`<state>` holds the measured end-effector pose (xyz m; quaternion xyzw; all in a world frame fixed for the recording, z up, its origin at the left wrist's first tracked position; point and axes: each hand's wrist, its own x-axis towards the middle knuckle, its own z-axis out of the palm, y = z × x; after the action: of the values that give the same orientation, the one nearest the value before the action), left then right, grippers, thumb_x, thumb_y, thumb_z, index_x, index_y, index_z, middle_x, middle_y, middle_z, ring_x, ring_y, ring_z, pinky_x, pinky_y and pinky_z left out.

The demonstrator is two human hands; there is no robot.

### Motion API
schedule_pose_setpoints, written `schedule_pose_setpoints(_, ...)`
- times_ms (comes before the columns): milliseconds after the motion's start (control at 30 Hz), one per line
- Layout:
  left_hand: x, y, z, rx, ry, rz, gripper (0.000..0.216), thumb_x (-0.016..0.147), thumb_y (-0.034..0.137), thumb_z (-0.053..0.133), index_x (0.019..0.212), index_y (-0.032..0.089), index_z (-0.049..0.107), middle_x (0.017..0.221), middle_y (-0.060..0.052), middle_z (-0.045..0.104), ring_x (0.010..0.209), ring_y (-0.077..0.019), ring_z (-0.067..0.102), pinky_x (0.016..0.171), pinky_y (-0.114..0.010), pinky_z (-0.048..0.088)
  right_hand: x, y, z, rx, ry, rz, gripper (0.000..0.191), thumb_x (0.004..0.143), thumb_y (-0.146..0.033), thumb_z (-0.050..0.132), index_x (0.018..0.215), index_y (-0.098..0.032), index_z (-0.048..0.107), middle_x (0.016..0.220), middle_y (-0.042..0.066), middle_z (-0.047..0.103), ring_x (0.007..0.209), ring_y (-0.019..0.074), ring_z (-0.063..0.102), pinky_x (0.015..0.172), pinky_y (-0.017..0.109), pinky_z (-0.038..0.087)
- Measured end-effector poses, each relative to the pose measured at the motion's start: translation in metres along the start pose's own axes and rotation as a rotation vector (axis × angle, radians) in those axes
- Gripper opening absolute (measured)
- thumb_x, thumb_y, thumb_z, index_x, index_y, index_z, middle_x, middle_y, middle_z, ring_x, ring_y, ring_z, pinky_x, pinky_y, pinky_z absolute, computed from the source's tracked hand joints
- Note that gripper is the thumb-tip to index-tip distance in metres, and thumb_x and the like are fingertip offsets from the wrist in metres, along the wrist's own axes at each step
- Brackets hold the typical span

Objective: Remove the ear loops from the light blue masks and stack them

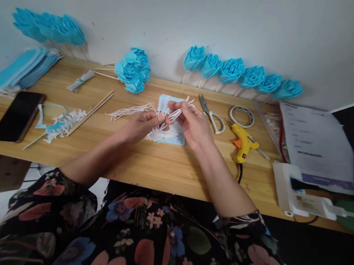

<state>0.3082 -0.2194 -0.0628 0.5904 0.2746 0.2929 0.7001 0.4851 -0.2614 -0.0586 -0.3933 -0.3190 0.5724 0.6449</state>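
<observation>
Your left hand [141,125] and right hand [191,123] both pinched on white strings [173,115]; bundle's long axis runs 8-to-2 o'clock; blue mask stack [165,101] directly beneath, scissors [212,115] at 3 o'clock, nearer right hand.

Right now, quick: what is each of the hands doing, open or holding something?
Left hand: closed, pinching a bundle of white elastic strings.
Right hand: closed, fingers pinching the same white strings above the blue mask pieces.

Thin white elastic strings [169,116] in a loose bundle, pinched within the grip and fanning out left and upward of it; pale blue mask stack [167,101] lying flat directly beneath the grip
</observation>
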Motion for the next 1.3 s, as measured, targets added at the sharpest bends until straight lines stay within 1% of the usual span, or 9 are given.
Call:
schedule_pose_setpoints(67, -0.001, 0.001, -0.001, 0.071, -0.001, 0.033, 0.046, 0.089, 0.061, 0.073, 0.093, 0.015, 0.078, 0.084, -0.003, 0.071, 0.079, -0.0143, 0.059, 0.077, -0.028, 0.044, -0.001, -0.001, -0.001, -0.035, -0.001, 0.021, 0.035, 0.075, -0.053, 0.088, 0.083, -0.022, 0.076, 0.078, 0.0, 0.074, 0.074, 0.0133, 0.068, 0.074, 0.028, 0.059)
schedule_pose_setpoints(200, -0.002, 0.005, 0.0, 0.163, -0.108, 0.035, 0.048, 0.094, 0.061, 0.066, 0.09, 0.014, 0.077, 0.08, -0.003, 0.07, 0.077, -0.0142, 0.058, 0.077, -0.027, 0.043, -0.004, 0.001, 0.002, -0.072, -0.149, 0.139, 0.044, 0.077, -0.06, 0.083, 0.09, -0.019, 0.076, 0.056, -0.004, 0.062, 0.052, 0.0139, 0.06, 0.059, 0.032, 0.057)
schedule_pose_setpoints(467, 0.0, 0.004, 0.0, 0.102, -0.185, 0.011, 0.048, 0.096, 0.061, 0.065, 0.09, 0.014, 0.075, 0.077, -0.003, 0.067, 0.074, -0.0131, 0.058, 0.076, -0.027, 0.045, -0.004, 0.002, 0.005, -0.036, -0.209, 0.173, 0.048, 0.071, -0.064, 0.085, 0.088, -0.022, 0.072, 0.055, -0.004, 0.059, 0.053, 0.0146, 0.055, 0.049, 0.031, 0.055)
schedule_pose_setpoints(600, 0.0, 0.002, 0.0, 0.054, -0.199, -0.019, 0.045, 0.096, 0.057, 0.066, 0.089, 0.014, 0.073, 0.078, -0.003, 0.067, 0.073, -0.0131, 0.059, 0.074, -0.027, 0.046, -0.006, 0.002, 0.007, -0.046, -0.21, 0.169, 0.042, 0.077, -0.062, 0.082, 0.086, -0.022, 0.07, 0.056, -0.005, 0.057, 0.049, 0.0127, 0.051, 0.049, 0.031, 0.055)
schedule_pose_setpoints(833, -0.001, 0.004, -0.002, 0.131, -0.2, -0.003, 0.045, 0.101, 0.056, 0.058, 0.094, 0.014, 0.073, 0.081, -0.004, 0.07, 0.077, -0.0137, 0.062, 0.077, -0.027, 0.046, 0.005, -0.038, -0.013, 0.102, 0.11, -0.205, 0.017, 0.094, -0.042, 0.071, 0.086, -0.028, 0.067, 0.095, -0.002, 0.076, 0.1, 0.0149, 0.072, 0.089, 0.034, 0.061)
schedule_pose_setpoints(967, -0.003, 0.013, 0.002, 0.103, -0.209, -0.009, 0.045, 0.101, 0.056, 0.058, 0.088, 0.014, 0.069, 0.079, -0.003, 0.067, 0.07, -0.0111, 0.059, 0.072, -0.025, 0.045, 0.01, -0.061, -0.033, 0.178, 0.159, -0.381, 0.012, 0.093, -0.041, 0.073, 0.088, -0.033, 0.067, 0.079, -0.008, 0.07, 0.079, 0.0108, 0.07, 0.085, 0.029, 0.061)
schedule_pose_setpoints(1067, -0.005, 0.018, 0.005, 0.037, -0.21, -0.041, 0.044, 0.1, 0.057, 0.061, 0.086, 0.015, 0.066, 0.074, -0.001, 0.064, 0.061, -0.0092, 0.053, 0.064, -0.024, 0.043, 0.008, -0.049, -0.03, 0.086, 0.129, -0.223, 0.023, 0.083, -0.045, 0.084, 0.084, -0.027, 0.069, 0.069, -0.008, 0.068, 0.064, 0.0103, 0.066, 0.07, 0.026, 0.06)
schedule_pose_setpoints(1167, -0.006, 0.017, 0.006, -0.011, -0.219, -0.063, 0.045, 0.097, 0.059, 0.063, 0.091, 0.015, 0.065, 0.069, 0.001, 0.062, 0.055, -0.0083, 0.049, 0.057, -0.023, 0.038, 0.003, -0.02, -0.014, -0.089, 0.061, 0.036, 0.034, 0.076, -0.051, 0.088, 0.083, -0.023, 0.07, 0.075, -0.002, 0.075, 0.069, 0.0129, 0.07, 0.07, 0.027, 0.06)
schedule_pose_setpoints(1300, -0.005, 0.013, 0.005, -0.049, -0.242, -0.068, 0.046, 0.095, 0.061, 0.065, 0.091, 0.015, 0.064, 0.059, 0.003, 0.056, 0.052, -0.0084, 0.044, 0.054, -0.023, 0.032, -0.003, 0.003, 0.004, -0.117, -0.078, 0.121, 0.043, 0.072, -0.06, 0.088, 0.083, -0.022, 0.069, 0.063, -0.003, 0.069, 0.066, 0.0144, 0.069, 0.066, 0.025, 0.058)
